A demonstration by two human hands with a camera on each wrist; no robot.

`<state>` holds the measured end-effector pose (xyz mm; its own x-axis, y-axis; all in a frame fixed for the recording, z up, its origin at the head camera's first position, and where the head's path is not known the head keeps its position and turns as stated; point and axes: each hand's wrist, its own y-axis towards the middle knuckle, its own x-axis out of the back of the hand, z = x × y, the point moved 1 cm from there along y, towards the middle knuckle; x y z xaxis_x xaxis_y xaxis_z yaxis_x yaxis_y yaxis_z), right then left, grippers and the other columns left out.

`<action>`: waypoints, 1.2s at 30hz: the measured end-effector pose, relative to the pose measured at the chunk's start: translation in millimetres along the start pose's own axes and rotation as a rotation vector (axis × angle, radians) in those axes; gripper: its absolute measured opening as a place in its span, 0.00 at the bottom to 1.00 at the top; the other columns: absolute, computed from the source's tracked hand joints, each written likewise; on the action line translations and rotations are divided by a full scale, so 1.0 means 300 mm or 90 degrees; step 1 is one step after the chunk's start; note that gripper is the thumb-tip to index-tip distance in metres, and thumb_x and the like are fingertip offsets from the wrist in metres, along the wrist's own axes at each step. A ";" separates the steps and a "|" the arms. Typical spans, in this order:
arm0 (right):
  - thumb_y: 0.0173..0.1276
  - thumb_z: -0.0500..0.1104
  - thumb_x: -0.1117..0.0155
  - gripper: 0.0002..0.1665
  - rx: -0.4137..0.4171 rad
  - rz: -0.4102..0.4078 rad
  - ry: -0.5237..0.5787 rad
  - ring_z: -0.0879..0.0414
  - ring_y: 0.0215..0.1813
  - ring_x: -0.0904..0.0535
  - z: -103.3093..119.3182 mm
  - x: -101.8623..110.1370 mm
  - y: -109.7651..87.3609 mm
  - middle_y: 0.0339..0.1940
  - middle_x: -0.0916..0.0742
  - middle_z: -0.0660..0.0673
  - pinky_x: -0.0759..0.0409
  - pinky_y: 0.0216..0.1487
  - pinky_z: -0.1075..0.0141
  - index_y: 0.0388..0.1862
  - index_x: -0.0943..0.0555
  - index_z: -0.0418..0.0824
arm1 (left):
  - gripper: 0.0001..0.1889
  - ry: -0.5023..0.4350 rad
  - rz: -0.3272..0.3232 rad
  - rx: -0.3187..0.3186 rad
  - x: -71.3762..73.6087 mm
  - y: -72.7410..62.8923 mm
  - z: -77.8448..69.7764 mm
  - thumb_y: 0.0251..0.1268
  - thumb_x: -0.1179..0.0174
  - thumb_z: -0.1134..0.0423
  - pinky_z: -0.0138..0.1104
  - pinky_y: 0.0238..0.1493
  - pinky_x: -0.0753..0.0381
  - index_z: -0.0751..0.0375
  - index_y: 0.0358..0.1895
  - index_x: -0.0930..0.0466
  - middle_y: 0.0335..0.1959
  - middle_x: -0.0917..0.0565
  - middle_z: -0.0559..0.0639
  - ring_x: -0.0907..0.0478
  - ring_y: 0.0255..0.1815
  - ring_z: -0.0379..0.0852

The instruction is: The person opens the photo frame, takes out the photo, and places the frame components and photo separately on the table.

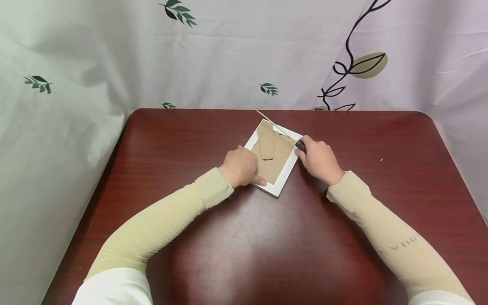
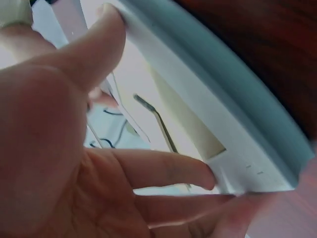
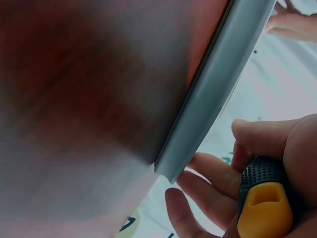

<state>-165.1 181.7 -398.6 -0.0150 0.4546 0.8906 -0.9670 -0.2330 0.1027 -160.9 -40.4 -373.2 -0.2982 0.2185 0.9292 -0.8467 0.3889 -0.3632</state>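
A white picture frame lies back side up on the table, turned at an angle. Its brown backing board shows inside the border, with a folding stand on it. My left hand holds the frame at its left corner, thumb along the near edge and fingers at the left side. In my right hand is a screwdriver with a black and yellow handle. Its long metal shaft points away to the far left, across the frame's far edge. Right fingertips are right at the frame's right corner.
The dark red wooden table has rounded far corners. A pale curtain with a leaf pattern hangs behind it and at the sides. A tiny light speck lies on the tabletop at the right.
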 end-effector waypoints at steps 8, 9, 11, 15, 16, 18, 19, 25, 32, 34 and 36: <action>0.72 0.39 0.38 0.11 0.020 -0.006 -0.010 0.30 0.36 0.18 -0.009 -0.011 0.049 0.33 0.15 0.30 0.23 0.37 0.39 0.46 0.24 0.32 | 0.50 0.031 -0.072 0.036 -0.037 -0.022 -0.070 0.47 0.38 0.22 0.46 0.34 0.13 0.71 0.52 0.15 0.60 0.26 0.81 0.13 0.37 0.64; 0.72 0.39 0.38 0.11 0.022 -0.005 -0.009 0.30 0.36 0.18 -0.009 -0.012 0.053 0.33 0.15 0.30 0.23 0.37 0.39 0.47 0.24 0.32 | 0.50 0.042 -0.089 0.039 -0.042 -0.025 -0.078 0.46 0.38 0.22 0.45 0.32 0.13 0.71 0.50 0.13 0.58 0.25 0.81 0.13 0.35 0.63; 0.72 0.39 0.38 0.11 0.022 -0.003 -0.007 0.31 0.35 0.19 -0.008 -0.011 0.061 0.32 0.16 0.30 0.23 0.37 0.39 0.47 0.24 0.32 | 0.47 0.072 -0.132 0.041 -0.052 -0.031 -0.093 0.45 0.39 0.20 0.43 0.27 0.14 0.68 0.43 0.10 0.54 0.21 0.79 0.13 0.29 0.61; 0.73 0.39 0.38 0.10 0.021 0.002 -0.004 0.33 0.33 0.20 -0.011 -0.013 0.075 0.30 0.17 0.32 0.24 0.35 0.42 0.46 0.24 0.33 | 0.45 0.120 -0.211 0.050 -0.069 -0.041 -0.120 0.42 0.42 0.17 0.39 0.20 0.17 0.62 0.34 0.08 0.47 0.17 0.76 0.14 0.23 0.58; 0.73 0.40 0.38 0.11 0.021 0.003 -0.003 0.34 0.32 0.20 -0.012 -0.014 0.078 0.30 0.17 0.32 0.24 0.34 0.42 0.46 0.24 0.33 | 0.45 0.129 -0.235 0.052 -0.073 -0.044 -0.126 0.41 0.42 0.17 0.39 0.19 0.17 0.61 0.31 0.08 0.45 0.16 0.75 0.14 0.22 0.57; 0.73 0.40 0.38 0.11 0.024 0.003 -0.002 0.34 0.32 0.20 -0.012 -0.015 0.083 0.30 0.17 0.32 0.24 0.34 0.43 0.47 0.23 0.33 | 0.44 0.142 -0.280 0.057 -0.082 -0.048 -0.137 0.40 0.43 0.16 0.37 0.17 0.19 0.59 0.27 0.09 0.42 0.15 0.74 0.15 0.22 0.56; 0.73 0.40 0.38 0.11 0.026 0.003 -0.003 0.34 0.32 0.20 -0.011 -0.015 0.086 0.30 0.17 0.32 0.24 0.33 0.43 0.47 0.23 0.33 | 0.43 0.148 -0.305 0.059 -0.087 -0.051 -0.142 0.39 0.43 0.16 0.37 0.16 0.19 0.58 0.25 0.09 0.40 0.14 0.73 0.15 0.21 0.56; 0.73 0.40 0.38 0.11 0.037 -0.002 -0.006 0.34 0.32 0.20 -0.008 -0.019 0.104 0.30 0.17 0.31 0.23 0.34 0.42 0.47 0.23 0.33 | 0.44 0.182 -0.405 0.075 -0.108 -0.057 -0.168 0.37 0.44 0.15 0.34 0.12 0.23 0.58 0.21 0.10 0.33 0.13 0.71 0.16 0.18 0.54; 0.73 0.40 0.38 0.12 0.037 -0.002 -0.007 0.32 0.34 0.19 -0.007 -0.028 0.116 0.32 0.16 0.29 0.22 0.36 0.40 0.48 0.23 0.32 | 0.42 0.188 -0.404 0.084 -0.105 -0.052 -0.183 0.39 0.45 0.15 0.32 0.11 0.25 0.55 0.17 0.12 0.30 0.13 0.69 0.14 0.21 0.55; 0.73 0.40 0.38 0.12 0.034 -0.001 -0.008 0.32 0.35 0.19 -0.006 -0.030 0.115 0.33 0.16 0.29 0.22 0.37 0.40 0.48 0.23 0.32 | 0.41 0.187 -0.403 0.082 -0.104 -0.051 -0.183 0.39 0.45 0.15 0.32 0.11 0.26 0.55 0.17 0.12 0.30 0.13 0.69 0.14 0.22 0.56; 0.74 0.40 0.38 0.12 0.034 0.003 -0.007 0.31 0.35 0.18 -0.005 -0.031 0.115 0.34 0.16 0.29 0.22 0.37 0.40 0.49 0.24 0.32 | 0.42 0.186 -0.398 0.085 -0.104 -0.051 -0.183 0.39 0.45 0.15 0.32 0.11 0.26 0.55 0.18 0.12 0.30 0.13 0.69 0.14 0.21 0.55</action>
<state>-198.8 170.7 -404.0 -0.0166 0.4439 0.8959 -0.9519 -0.2811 0.1216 -114.5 -4.1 -400.3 0.3765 0.2286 0.8978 -0.8733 0.4108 0.2617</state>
